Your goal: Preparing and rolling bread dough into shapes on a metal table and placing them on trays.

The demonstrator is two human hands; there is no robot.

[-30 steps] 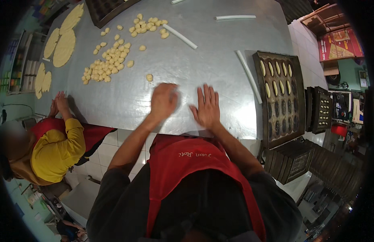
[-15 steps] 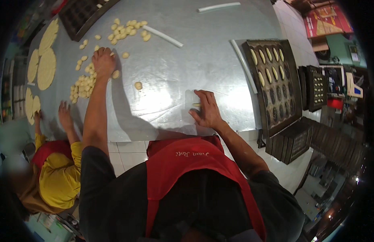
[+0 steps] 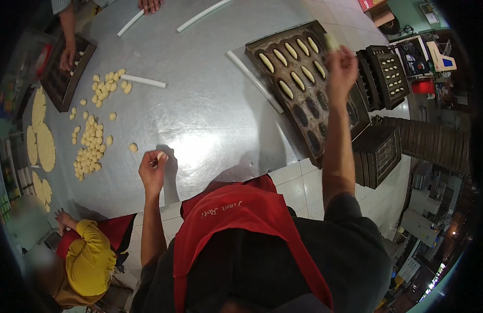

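My left hand [image 3: 153, 169] is raised over the steel table [image 3: 199, 135] near its front edge, fingertips pinched round a small dough ball [image 3: 161, 155]. A loose ball [image 3: 133, 147] lies just beyond it, and many more dough balls [image 3: 90, 151] are heaped to the left. My right hand [image 3: 342, 73] reaches over the dark moulded tray [image 3: 304, 120] at right, fingers closed on a pale, blurred dough piece [image 3: 332, 43] near the tray's far right corner. Long dough pieces [image 3: 280, 56] sit in two rows of the tray's hollows; its nearer hollows hold none.
White tubes [image 3: 254, 82] lie about the table. Flattened dough sheets [image 3: 46, 146] line the left side. A co-worker's hand [image 3: 68, 57] is in another tray [image 3: 59, 94]; another hand [image 3: 150, 6] is at the top. A yellow-sleeved person [image 3: 90, 261] stands lower left. Tray stacks [image 3: 377, 156] stand right.
My right hand moved from the table up and right over the tray, carrying a dough piece. My left hand came back from the heap, now pinching a ball. The view has shifted rightward.
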